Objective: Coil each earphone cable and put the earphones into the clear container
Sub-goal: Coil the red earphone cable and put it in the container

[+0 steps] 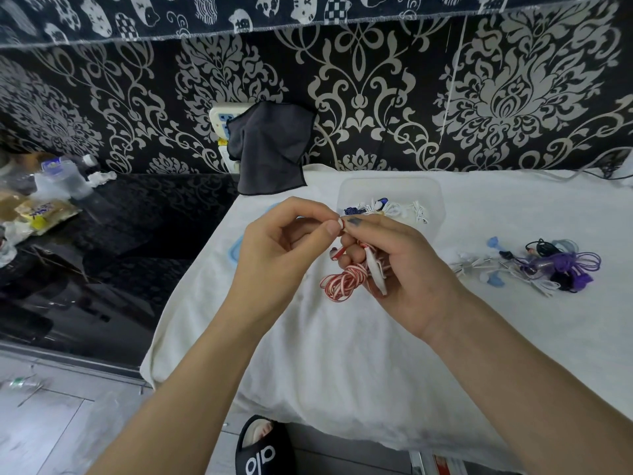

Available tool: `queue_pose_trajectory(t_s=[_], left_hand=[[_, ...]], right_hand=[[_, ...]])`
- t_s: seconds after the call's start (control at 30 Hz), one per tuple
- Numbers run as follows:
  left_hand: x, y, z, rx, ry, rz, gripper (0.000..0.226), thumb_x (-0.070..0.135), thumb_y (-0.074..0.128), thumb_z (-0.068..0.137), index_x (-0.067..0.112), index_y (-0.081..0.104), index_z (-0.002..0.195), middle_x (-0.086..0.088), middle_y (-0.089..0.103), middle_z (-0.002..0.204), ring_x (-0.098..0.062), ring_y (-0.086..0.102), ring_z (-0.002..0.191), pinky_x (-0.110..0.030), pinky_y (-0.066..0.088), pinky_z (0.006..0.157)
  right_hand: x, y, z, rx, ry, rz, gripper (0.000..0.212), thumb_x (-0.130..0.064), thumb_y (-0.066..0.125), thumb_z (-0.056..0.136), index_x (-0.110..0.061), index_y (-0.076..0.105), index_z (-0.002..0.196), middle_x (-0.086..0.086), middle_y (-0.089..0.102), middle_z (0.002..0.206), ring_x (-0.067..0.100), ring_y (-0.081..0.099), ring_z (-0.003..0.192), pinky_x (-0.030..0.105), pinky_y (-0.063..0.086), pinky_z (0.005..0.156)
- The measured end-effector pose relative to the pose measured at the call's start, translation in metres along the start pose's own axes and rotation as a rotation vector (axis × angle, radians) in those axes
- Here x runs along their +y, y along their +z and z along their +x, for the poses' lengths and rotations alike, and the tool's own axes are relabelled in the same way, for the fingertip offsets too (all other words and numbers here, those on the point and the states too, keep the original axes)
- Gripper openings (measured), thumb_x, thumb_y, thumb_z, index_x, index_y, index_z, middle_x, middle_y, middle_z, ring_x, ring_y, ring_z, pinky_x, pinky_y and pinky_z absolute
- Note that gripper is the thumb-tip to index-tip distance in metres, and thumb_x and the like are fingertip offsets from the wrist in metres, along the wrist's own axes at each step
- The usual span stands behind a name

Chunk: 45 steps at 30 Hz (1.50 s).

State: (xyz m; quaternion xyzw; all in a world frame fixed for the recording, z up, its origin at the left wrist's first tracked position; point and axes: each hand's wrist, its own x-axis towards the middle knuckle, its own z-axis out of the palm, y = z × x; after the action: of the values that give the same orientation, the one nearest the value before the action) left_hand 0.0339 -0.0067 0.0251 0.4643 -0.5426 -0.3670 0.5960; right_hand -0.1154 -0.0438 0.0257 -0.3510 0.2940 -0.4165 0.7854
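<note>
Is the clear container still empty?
No, the clear container already holds coiled blue and white earphones, lying behind the hands.

Black damask wallpaper [376, 97] behind a white-clothed table [342, 354]; pale tiled floor [51, 423].

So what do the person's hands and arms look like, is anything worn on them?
Both forearms are bare, no sleeves in view. The left hand and right hand wear no gloves, rings, watch or bracelet that I can see. One nail on the right hand looks dark blue-grey, as if painted.
</note>
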Motion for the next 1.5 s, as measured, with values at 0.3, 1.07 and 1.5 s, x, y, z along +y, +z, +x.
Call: queue_pose_trajectory(t_s=[0.3,1.07,1.5], left_hand=[[0.000,0.004,0.000,-0.033,0.030,-0.040,0.011,-0.012,0.063,0.090,-0.001,0.064,0.091,-0.004,0.073,0.084,-0.023,0.069,0.081,-0.029,0.056,0.079],[-0.003,0.012,-0.001,0.006,0.142,0.039,0.013,-0.011,0.067,0.089,0.002,0.066,0.090,-0.006,0.068,0.089,-0.022,0.067,0.083,-0.031,0.054,0.078],[0.001,0.020,0.002,-0.036,0.107,-0.074,0.022,-0.016,0.061,0.088,0.006,0.061,0.090,0.009,0.069,0.082,-0.009,0.068,0.076,-0.023,0.054,0.070]], right_hand=[[0.000,-0.002,0.001,0.007,-0.046,-0.017,0.012,-0.006,0.059,0.094,0.002,0.069,0.096,0.007,0.060,0.066,0.019,0.052,0.065,0.022,0.052,0.057],[-0.012,0.007,-0.011,0.040,0.052,0.080,0.029,-0.014,0.059,0.097,-0.008,0.058,0.069,-0.001,0.048,0.050,0.010,0.054,0.046,0.018,0.042,0.044],[-0.007,0.011,-0.015,0.058,0.169,0.398,0.019,-0.013,0.059,0.097,-0.010,0.061,0.078,-0.002,0.051,0.059,0.005,0.052,0.043,0.016,0.045,0.042]])
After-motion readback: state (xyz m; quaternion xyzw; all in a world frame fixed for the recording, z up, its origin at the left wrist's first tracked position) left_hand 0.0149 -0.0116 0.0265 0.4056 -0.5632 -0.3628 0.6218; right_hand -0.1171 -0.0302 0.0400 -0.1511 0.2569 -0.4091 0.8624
